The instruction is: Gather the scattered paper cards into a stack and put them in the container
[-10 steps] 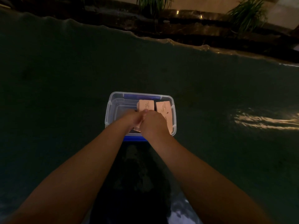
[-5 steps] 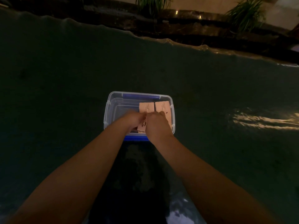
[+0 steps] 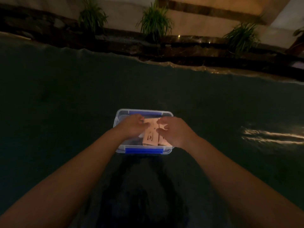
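Paper cards (image 3: 150, 134), pale pink with dark print too blurred to read, lie in two side-by-side piles inside the clear container (image 3: 120, 149), which has blue clips. The left hand (image 3: 131, 127) rests on the left pile, fingers curled; its grip cannot be told. The right hand (image 3: 174, 131) hovers loosely open, touching the right pile.

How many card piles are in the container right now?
2, side by side in the clear container: left pile and right pile, partly under the hands. More cards may be hidden.
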A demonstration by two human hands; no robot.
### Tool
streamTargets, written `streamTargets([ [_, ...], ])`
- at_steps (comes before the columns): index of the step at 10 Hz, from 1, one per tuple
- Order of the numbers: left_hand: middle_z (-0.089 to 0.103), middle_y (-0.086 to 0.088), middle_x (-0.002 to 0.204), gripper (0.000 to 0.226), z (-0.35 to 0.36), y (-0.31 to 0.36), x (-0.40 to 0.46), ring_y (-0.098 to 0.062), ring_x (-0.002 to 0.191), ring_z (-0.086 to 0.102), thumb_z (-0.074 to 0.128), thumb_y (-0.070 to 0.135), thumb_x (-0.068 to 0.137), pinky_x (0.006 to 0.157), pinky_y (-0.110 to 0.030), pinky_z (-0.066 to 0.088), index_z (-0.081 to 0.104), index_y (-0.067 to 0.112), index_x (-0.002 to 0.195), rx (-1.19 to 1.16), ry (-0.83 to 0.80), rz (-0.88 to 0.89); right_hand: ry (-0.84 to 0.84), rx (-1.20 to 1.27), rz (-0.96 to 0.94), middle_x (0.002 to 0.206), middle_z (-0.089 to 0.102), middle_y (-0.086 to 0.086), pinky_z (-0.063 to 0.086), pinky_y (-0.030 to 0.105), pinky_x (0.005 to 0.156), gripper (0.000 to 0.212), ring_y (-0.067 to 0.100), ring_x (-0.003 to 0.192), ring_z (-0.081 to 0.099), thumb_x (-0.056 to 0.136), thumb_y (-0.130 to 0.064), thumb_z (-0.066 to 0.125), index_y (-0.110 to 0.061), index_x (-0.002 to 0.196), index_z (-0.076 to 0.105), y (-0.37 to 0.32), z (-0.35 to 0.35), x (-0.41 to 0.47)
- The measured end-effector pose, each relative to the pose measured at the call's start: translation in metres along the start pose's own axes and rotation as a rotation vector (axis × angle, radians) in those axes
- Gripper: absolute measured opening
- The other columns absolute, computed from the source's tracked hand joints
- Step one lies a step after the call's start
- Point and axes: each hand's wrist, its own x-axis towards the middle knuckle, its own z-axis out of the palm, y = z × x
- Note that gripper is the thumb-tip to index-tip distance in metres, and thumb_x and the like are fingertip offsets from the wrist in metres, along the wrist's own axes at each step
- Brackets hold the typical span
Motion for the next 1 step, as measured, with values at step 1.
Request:
streamTargets([
  [1,0.066,0.012,0.107,0.029,-0.0216,0.0185,-0.0229,-0.006,0.097,0.063,0.07,0.044,0.095,0.075,-0.029,0.051,0.061,0.032,0.119,0.145,0.161,0.139,0.115,0.173,-0.155,0.11,0.073,-0.015,0.057,0.025,0.08,0.021,0.004,0.099,0.069,0.098,-0.032,0.064,-0.03,0.118,0.07,-0.0253,-0.051,-0.0553],
])
